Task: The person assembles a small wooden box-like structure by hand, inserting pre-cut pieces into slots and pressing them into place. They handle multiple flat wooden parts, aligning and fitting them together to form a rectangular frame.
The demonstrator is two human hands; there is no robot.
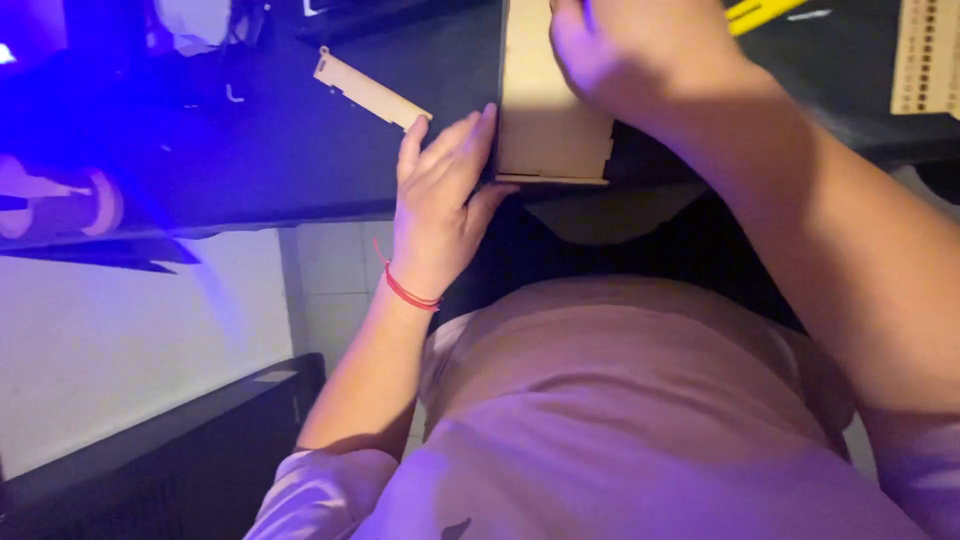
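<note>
Pale tan wooden box (545, 110), red wrist string (405, 290), black table (300, 140), blue-violet glow.

No packages, labels, signs or screens can be made out
</note>
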